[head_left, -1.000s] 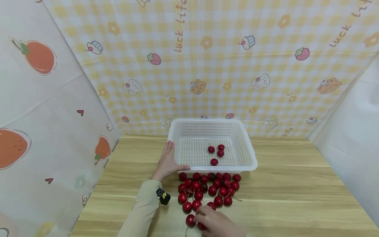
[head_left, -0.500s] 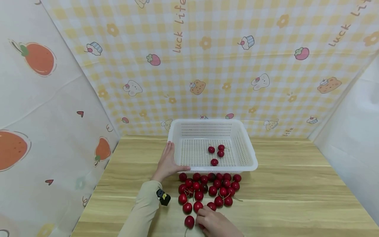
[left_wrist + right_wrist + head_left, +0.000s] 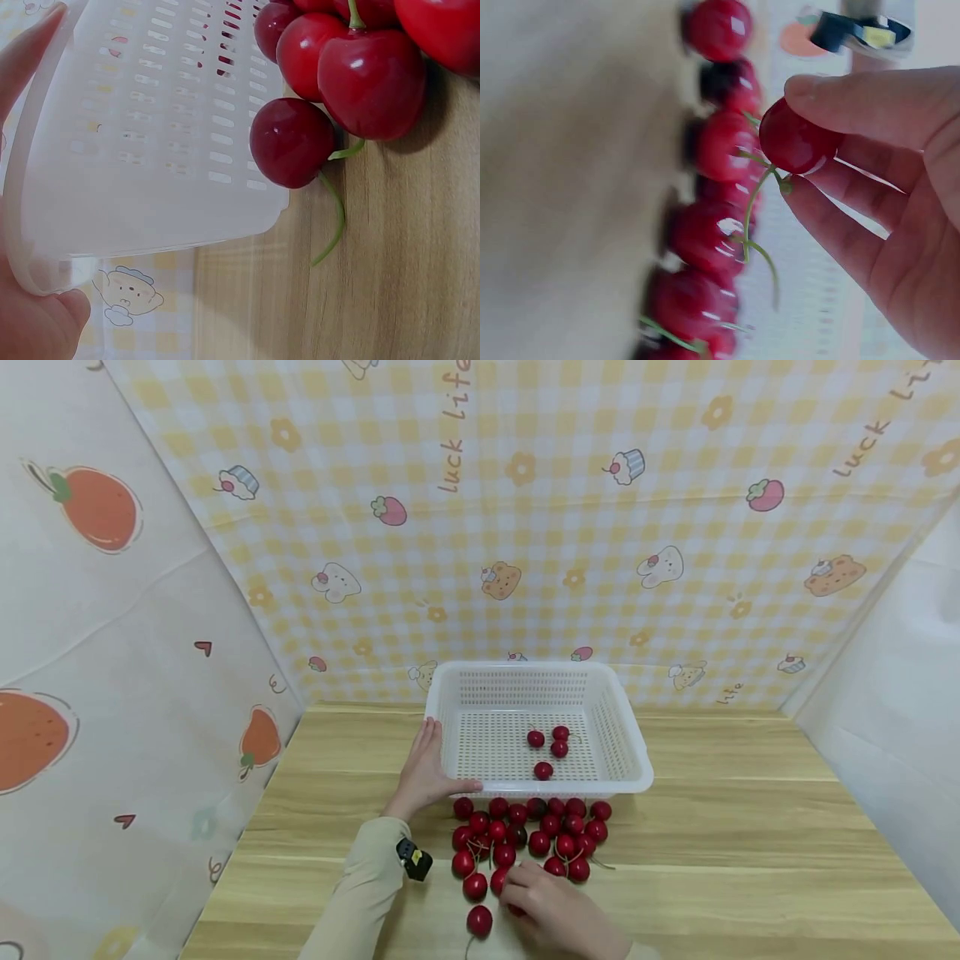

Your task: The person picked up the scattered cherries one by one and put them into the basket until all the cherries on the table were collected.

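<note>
Head view: the right hand (image 3: 551,906) has just edged up toward the loose cherries (image 3: 539,843) on the table (image 3: 750,827), and on my feed one cherry (image 3: 799,139) sits pinched between thumb and fingers. So one more looks picked, I judge; four cherries (image 3: 558,748) already lie inside the white basket (image 3: 555,787), its near-left corner gripped by the left hand (image 3: 425,782).

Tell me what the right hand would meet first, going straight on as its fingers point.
Likely the loose cherry partly hidden by the right hand in the head view; depth is unclear, so the hand might pass above.
</note>
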### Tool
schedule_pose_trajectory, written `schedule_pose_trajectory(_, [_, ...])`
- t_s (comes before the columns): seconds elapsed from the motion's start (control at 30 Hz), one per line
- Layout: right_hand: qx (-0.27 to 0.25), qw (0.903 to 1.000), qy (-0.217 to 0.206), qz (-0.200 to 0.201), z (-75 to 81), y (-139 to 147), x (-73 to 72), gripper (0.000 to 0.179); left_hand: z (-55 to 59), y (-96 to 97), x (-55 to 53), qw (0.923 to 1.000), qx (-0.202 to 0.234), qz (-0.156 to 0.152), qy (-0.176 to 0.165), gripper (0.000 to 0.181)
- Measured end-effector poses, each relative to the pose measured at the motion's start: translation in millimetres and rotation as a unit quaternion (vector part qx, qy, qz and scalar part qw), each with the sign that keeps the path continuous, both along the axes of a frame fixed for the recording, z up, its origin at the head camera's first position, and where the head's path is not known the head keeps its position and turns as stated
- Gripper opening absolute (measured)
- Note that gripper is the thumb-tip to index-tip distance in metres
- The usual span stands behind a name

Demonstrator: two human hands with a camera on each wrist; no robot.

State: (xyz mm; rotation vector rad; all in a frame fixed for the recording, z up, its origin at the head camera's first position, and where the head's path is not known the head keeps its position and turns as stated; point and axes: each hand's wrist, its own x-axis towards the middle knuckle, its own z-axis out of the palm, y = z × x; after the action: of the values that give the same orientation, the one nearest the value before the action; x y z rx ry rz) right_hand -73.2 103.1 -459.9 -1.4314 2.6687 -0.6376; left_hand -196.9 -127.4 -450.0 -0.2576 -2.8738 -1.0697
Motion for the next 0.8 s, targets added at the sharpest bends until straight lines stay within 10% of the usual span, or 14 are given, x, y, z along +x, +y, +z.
schedule_pose_trajectory(0.3, [-0.054,0.9854,0.162,0.001,31.9,7.0,-22.2,0.023,-0.6,-0.2,-0.3,1.0,-0.001,0.001,-0.001,0.132])
schedule_pose_trajectory(0.8, [-0.124,0.9681,0.212,0.052,127.2,20.9,-109.9,0.024,3.0,1.2,1.8,0.9999,0.012,0.002,0.003,0.129])
